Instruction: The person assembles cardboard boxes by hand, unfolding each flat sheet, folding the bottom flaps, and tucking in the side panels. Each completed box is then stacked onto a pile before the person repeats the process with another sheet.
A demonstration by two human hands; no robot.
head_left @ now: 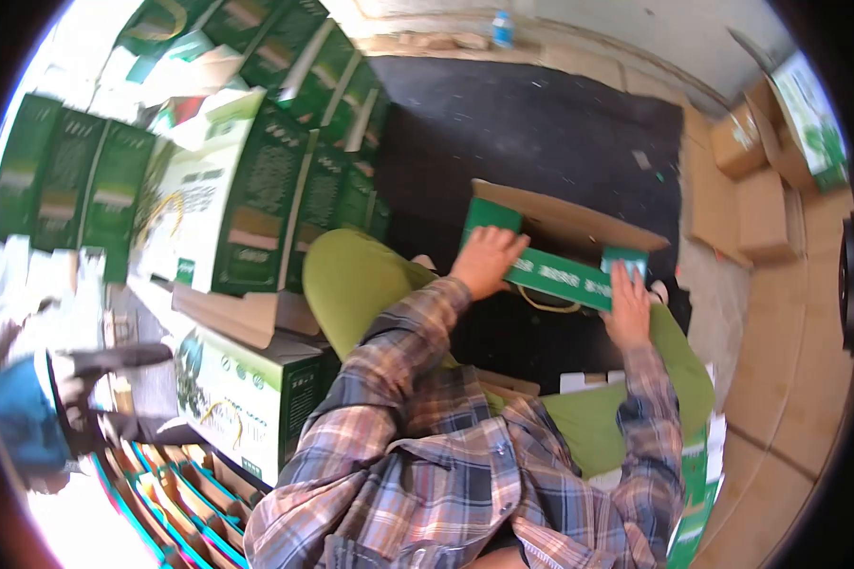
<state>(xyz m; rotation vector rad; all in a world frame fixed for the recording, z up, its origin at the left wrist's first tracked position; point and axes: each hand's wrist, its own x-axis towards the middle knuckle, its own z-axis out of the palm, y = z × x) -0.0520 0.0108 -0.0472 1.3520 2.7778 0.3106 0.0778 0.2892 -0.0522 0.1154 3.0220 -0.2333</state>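
Note:
A green carton (560, 277) with white lettering stands between the person's knees, its brown inner flap raised at the far side. My left hand (491, 261) lies on the carton's left corner, fingers spread over the green flap. At the right corner my right hand (628, 305) rests with its fingers stretched onto the green edge. Neither hand wraps round anything. A yellow cord handle (547, 303) hangs on the near side of the carton. The inside of the carton is dark and partly hidden by the flaps.
Stacked green and white cartons (270, 190) rise at the left, with an open one (232, 379) below. Another person's gloved hand (133, 358) is at far left. Brown boxes (764, 213) stand at right. A blue bottle (502, 30) is beyond the black mat (531, 123).

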